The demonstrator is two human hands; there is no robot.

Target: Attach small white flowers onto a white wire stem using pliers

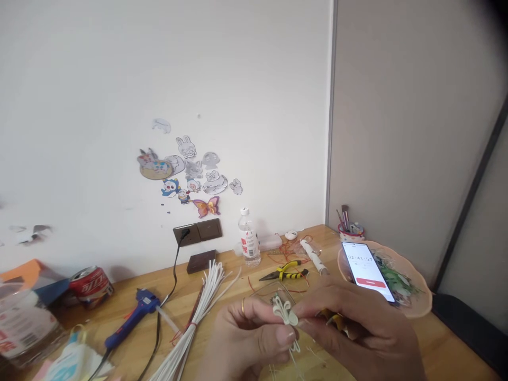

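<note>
In front of me, my left hand (pixel 256 336) is closed, pinching a small pale looped craft piece (pixel 283 311) between thumb and forefinger. The piece has several narrow loops at the top, a rounded disc at its right side and a thin strand hanging below. My right hand (pixel 353 325) is closed too, its thumb and fingertip meeting at the piece's right edge. Something yellow and black (pixel 333 319), perhaps a tool handle, shows between the right hand's fingers; most of it is hidden. Behind the hands lie yellow-and-black long-nose pliers (pixel 286 271).
To the left are a bundle of white strips (pixel 194 317), a blue glue gun (pixel 133 317) with its cord, and a red can (pixel 91 286). A water bottle (pixel 249 241) stands by the wall. On the right, a phone (pixel 367 270) rests on a peach tray (pixel 423 296) holding green scraps.
</note>
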